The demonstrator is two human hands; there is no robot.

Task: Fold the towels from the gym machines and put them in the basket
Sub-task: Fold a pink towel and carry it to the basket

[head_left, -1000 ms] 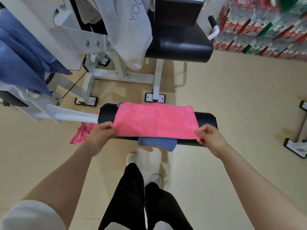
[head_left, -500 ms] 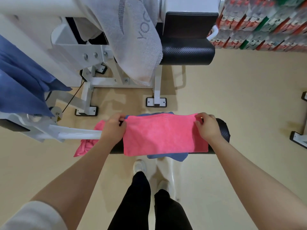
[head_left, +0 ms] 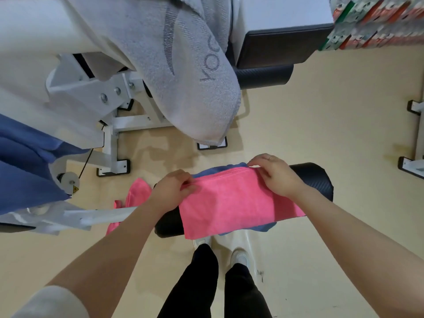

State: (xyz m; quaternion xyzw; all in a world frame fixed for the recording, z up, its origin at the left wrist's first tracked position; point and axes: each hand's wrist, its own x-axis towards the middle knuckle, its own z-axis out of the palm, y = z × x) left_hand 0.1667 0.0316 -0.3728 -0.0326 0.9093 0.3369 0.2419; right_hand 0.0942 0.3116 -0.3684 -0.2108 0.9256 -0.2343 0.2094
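Note:
A pink towel [head_left: 231, 203] lies folded over a black roller pad [head_left: 314, 180] of a gym machine. My left hand [head_left: 171, 190] pinches the towel's far left corner. My right hand [head_left: 275, 174] grips its far right corner, fingers curled over the edge. A blue towel [head_left: 220, 169] lies under the pink one, showing at the far and near edges. Another pink towel [head_left: 135, 198] hangs to the left of the roller. A large grey towel [head_left: 188, 72] drapes over the machine ahead. Blue towels [head_left: 25, 166] hang at the left. No basket is in view.
White machine frame and feet [head_left: 112, 143] stand on the beige floor ahead and left. A black seat pad [head_left: 266, 74] is behind the grey towel. Stacked drink packs [head_left: 376, 21] line the far right wall. Another machine's feet [head_left: 413, 161] are at the right edge. My legs stand below the roller.
Both hands carried the towel's near edge over to the far side of the roller, folding the pink towel in half. My view tilted closer and lower.

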